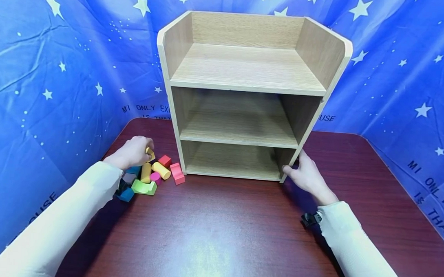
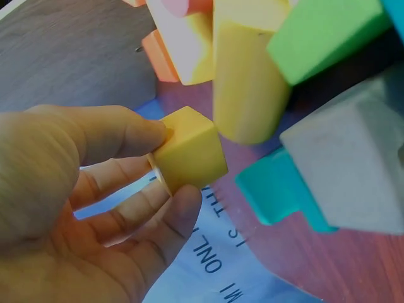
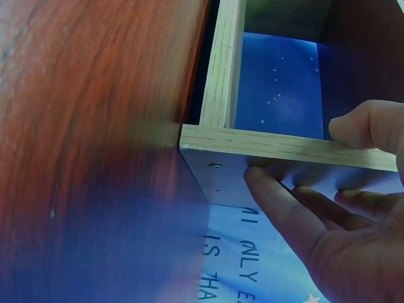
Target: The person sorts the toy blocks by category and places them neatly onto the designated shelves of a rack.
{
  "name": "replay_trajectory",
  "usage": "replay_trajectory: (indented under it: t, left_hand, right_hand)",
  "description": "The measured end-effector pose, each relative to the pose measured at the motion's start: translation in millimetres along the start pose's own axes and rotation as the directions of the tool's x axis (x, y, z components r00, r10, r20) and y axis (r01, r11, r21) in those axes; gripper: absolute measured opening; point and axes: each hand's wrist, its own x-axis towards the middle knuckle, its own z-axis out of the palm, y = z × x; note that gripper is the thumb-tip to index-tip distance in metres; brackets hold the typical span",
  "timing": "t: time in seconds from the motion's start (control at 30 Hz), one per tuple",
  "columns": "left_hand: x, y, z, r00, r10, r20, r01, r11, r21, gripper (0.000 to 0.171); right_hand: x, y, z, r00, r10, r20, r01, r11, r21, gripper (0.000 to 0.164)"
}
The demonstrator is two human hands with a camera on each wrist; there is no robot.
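My left hand point(image 1: 131, 151) is over a pile of toy blocks on the left of the table, pinching a small yellow block point(image 2: 192, 151) between thumb and fingers. Just beneath it lie a yellow cylinder point(image 1: 161, 171), a green block point(image 1: 144, 187) with a curved hollow and a magenta piece point(image 1: 156, 177). My right hand point(image 1: 308, 176) holds the lower right side panel of a wooden shelf point(image 1: 240, 142). In the right wrist view, its thumb lies over the panel's front edge, while the fingers point(image 3: 284, 205) press the outer face.
The shelf stands upright at the table's back middle. A red block point(image 1: 165, 161) and a pinkish-red block point(image 1: 177, 173) lie beside its left foot. Blue blocks point(image 1: 126, 194) are nearest the left edge. A blue star-patterned curtain point(image 1: 399, 100) surrounds the dark red table point(image 1: 223, 220).
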Motion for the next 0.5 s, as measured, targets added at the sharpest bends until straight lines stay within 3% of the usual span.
replay_trajectory:
  t: [0.5]
  left_hand:
    - [-14.3,6.4,-10.2,0.999,0.034,-0.012,-0.034,0.999,0.004,0.03]
  right_hand:
    - [0,0,0,1.0,0.003,0.003,-0.003,1.0,0.013,0.056]
